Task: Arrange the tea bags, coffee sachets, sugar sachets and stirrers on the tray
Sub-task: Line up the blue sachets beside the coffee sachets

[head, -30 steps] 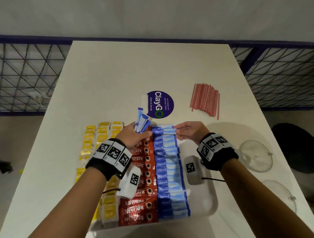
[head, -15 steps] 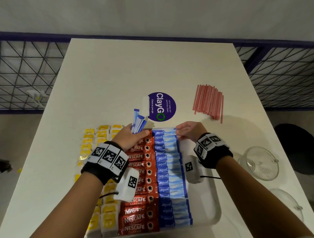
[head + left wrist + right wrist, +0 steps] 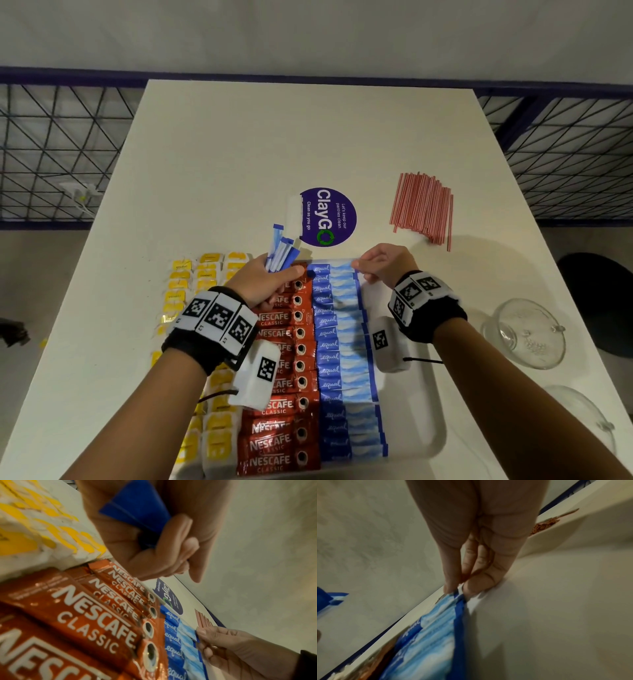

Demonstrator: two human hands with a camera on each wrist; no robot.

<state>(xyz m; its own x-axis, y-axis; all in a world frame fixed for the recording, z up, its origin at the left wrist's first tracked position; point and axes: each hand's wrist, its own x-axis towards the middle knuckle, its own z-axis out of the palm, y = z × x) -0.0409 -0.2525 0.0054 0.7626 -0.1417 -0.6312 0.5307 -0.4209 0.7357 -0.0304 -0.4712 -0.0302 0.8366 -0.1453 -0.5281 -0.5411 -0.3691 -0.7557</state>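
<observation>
On the white tray [image 3: 416,421] lie a column of yellow tea bags [image 3: 219,425], a column of red coffee sachets [image 3: 284,407] and a column of blue sugar sachets [image 3: 342,356]. My left hand [image 3: 274,277] grips a fanned bunch of blue sugar sachets [image 3: 282,251] above the far end of the coffee column; the same bunch [image 3: 137,507] fills the left wrist view. My right hand [image 3: 359,269] pinches the right end of the farthest sugar sachet [image 3: 337,267], which lies at the head of the blue column [image 3: 433,628]. Red stirrers [image 3: 423,209] lie loose on the table beyond.
A purple round sticker [image 3: 329,217] is on the table just past the tray. Two clear glass lids [image 3: 524,334] [image 3: 579,414] sit to the right of the tray. More tea bags [image 3: 191,277] lie at the tray's far left. Wire railings flank the table.
My right hand has brought its sugar sachet down onto the far end of the blue column. The left hand keeps its bunch almost in the same place.
</observation>
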